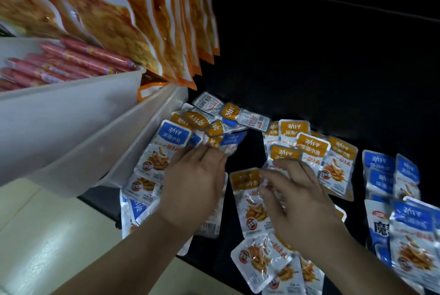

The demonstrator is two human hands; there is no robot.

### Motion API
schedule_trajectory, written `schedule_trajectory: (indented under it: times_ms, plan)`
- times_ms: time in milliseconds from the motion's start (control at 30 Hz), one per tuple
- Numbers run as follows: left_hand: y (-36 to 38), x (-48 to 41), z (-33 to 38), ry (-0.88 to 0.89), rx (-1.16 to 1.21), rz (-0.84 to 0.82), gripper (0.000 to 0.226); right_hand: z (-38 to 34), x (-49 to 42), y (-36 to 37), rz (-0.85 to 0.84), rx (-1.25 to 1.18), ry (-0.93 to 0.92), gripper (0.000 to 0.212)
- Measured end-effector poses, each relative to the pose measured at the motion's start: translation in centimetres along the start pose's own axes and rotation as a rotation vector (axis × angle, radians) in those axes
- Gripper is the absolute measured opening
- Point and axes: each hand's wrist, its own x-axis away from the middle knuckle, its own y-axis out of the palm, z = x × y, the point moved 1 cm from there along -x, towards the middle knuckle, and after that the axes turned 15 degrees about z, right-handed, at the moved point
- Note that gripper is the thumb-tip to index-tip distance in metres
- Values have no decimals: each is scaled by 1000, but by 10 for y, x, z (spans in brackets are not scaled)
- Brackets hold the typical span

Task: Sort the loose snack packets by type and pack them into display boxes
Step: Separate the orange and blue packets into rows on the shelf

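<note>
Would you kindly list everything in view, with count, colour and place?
orange-label packets: many, orange and silver, centre
blue-label packets: several, blue and silver, right and left piles
sausages: many, red, top bin, left
bins: at least two, white, left
hanging bags: several, orange and white, top left
surface: one, black, under the packets
floor: one, beige, bottom left
left hand: one, fingers straight on left pile
right hand: one, touching orange-label packets

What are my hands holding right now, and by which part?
Cannot tell. The left hand rests on the mixed pile, the right hand touches the orange packets; blur hides any grip.
</note>
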Motion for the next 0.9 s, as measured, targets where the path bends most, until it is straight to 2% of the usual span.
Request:
schedule_trajectory:
  times_ms: [33,133,167,233,300,333,400,467,533,567,633,833,900]
  plan:
    - [-5,-2,7,-38,33,41,25,-6,-4,-5,36,-127,86,44]
    - [-14,5,37,-29,179,65,17,-27,-20,-23,2,-603,568,44]
    - [-14,10,47,23,243,33,14,-31,-25,-26,-19,-728,682,35]
    - [-10,17,60,100,405,-77,17,-31,-33,-27,23,-767,793,11]
    - [-7,13,55,82,485,-151,22,-27,-37,-27,99,-736,831,17]
    - [-6,9,46,67,431,-132,23,-22,-36,-26,122,-714,838,20]
    - [2,-1,20,57,128,-97,27,-19,-34,-27,120,-693,848,23]
    - [11,-15,-5,-7,-192,-270,53,-19,-32,-25,102,-697,856,25]
    - [20,-25,-20,-72,-370,-465,79,-22,-31,-23,91,-719,857,25]
    - [24,-29,-23,-66,-426,-510,84,-24,-31,-23,87,-733,860,25]
    - [31,-32,-22,-21,-476,-508,78,-26,-31,-23,87,-742,858,24]
    - [41,-32,-12,104,-514,-524,38,-21,-30,-25,110,-742,852,24]
    - [38,-33,-14,110,-456,-455,34,-19,-29,-26,113,-760,858,24]
